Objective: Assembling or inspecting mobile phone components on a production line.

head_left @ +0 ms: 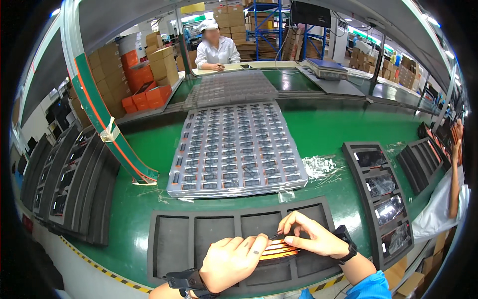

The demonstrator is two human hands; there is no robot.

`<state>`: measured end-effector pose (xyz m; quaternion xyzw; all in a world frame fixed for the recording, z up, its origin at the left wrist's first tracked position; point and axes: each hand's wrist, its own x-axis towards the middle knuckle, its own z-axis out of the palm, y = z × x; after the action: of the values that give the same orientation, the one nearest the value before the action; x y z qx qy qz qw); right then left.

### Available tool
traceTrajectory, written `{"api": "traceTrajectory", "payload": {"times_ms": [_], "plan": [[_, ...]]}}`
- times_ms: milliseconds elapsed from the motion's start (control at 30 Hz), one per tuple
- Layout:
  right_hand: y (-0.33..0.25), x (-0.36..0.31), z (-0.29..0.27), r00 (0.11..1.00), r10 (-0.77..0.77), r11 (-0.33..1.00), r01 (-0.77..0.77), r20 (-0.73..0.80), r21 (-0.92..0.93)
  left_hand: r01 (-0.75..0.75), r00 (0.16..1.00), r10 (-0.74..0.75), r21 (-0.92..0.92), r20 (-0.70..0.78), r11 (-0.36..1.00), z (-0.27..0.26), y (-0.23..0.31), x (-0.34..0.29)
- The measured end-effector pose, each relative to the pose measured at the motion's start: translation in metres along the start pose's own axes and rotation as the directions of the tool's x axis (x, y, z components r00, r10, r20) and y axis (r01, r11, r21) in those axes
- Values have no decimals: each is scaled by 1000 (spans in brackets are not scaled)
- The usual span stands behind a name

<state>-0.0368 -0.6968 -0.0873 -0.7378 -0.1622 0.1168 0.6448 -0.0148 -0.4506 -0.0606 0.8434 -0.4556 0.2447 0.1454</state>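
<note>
Several foam trays [95,199] stand leftmost, with bare counter [127,214] beside them. Over the middle of the front tray [172,244], the left hand [231,261] has fingers clamped on orange strips [279,253], hiding their left ends. The right hand [313,239] has fingers near their upper edge; whether these grip, I cannot tell.

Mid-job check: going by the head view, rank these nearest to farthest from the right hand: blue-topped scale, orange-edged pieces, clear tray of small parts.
From the right hand:
1. Orange-edged pieces: immediately at its left.
2. Clear tray of small parts: ahead and to the left, mid-table.
3. Blue-topped scale: far ahead, beyond the green tabletop.
</note>
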Motion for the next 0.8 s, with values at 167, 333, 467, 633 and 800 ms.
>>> {"api": "traceTrajectory", "payload": {"times_ms": [167,333,467,633,800], "plan": [[16,4,-6,989,104,959,-127,103,253,-41,999,42,27,-16,999,3,0,1],[3,8,2,991,-135,991,134,25,14,8,1000,-9,-2,-8,1000,-2,2,-2],[3,11,2,982,-188,975,186,0,125,-1,1000,1,-5,-28,1000,2,1,-2],[6,7,4,975,-212,954,220,-58,205,-7,1000,7,4,-20,1000,0,2,0],[6,-4,8,927,-151,950,231,-343,209,5,1000,-5,-15,-23,1000,-1,2,1]]}}
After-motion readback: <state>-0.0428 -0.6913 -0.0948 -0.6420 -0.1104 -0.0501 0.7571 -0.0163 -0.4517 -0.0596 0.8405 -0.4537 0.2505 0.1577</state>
